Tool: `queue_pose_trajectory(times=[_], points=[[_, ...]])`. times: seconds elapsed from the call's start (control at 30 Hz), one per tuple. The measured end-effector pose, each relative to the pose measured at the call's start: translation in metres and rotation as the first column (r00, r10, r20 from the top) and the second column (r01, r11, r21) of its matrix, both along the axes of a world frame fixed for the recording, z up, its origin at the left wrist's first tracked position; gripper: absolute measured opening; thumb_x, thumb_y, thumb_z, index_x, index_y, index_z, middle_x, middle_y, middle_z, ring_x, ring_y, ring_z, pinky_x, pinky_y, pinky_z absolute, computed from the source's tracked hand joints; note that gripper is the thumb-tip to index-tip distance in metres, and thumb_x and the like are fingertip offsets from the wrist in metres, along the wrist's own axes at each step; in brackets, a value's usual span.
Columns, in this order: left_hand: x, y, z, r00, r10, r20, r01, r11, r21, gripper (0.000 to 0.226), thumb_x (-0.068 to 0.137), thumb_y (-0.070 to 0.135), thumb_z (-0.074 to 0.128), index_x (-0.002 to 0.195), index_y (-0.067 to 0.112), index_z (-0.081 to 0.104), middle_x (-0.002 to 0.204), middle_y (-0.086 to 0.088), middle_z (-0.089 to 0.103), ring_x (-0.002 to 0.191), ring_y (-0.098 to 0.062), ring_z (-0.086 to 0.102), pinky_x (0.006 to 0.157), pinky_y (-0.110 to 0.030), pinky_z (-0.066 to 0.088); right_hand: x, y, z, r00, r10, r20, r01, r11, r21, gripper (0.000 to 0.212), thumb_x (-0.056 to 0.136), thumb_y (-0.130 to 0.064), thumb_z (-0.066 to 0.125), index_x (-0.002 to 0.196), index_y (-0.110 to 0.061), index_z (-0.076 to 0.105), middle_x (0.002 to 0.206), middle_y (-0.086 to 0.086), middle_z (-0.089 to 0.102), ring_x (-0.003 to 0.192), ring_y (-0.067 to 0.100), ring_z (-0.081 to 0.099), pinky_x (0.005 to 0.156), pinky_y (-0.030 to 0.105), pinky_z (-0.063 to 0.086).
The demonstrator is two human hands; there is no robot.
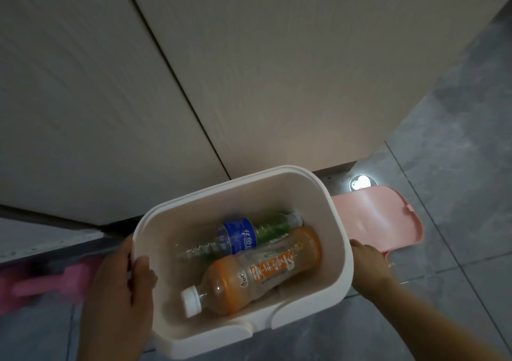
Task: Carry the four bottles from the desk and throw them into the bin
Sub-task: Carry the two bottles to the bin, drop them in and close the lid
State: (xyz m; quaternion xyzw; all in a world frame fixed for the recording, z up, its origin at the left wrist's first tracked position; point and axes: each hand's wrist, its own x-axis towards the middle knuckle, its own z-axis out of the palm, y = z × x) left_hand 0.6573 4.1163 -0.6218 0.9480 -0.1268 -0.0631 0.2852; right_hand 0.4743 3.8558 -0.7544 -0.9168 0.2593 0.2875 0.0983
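Dim room, pale cabinet doors (pixel 249 69), grey tiled floor (pixel 457 139)

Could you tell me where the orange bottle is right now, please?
In the head view, the orange bottle lies on its side inside the white bin, white cap toward the left hand, just in front of the blue-labelled bottle.

Green bottle (pixel 270 229) mostly hidden

Pink lid (pixel 379 219) on grey tiled floor (pixel 457 166)
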Motion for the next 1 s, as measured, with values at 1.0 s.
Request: queue_pose_trajectory(times=[1.0], points=[[-0.004,-0.015,0.053,0.948,0.064,-0.313,-0.043,0.996,0.074,0.015,0.086,-0.001,0.044,0.084,-0.001,0.059,0.079,-0.016,0.062,0.073,-0.030,0.056,0.059,-0.031,0.036,-0.073,-0.017,0.252,0.038,-0.903,0.427,0.511,0.385,0.768,0.017,0.091,0.001,0.049,0.092,-0.012,0.059,0.078,0.000,0.071,0.064,0.011,0.071,0.058,0.016,0.059]])
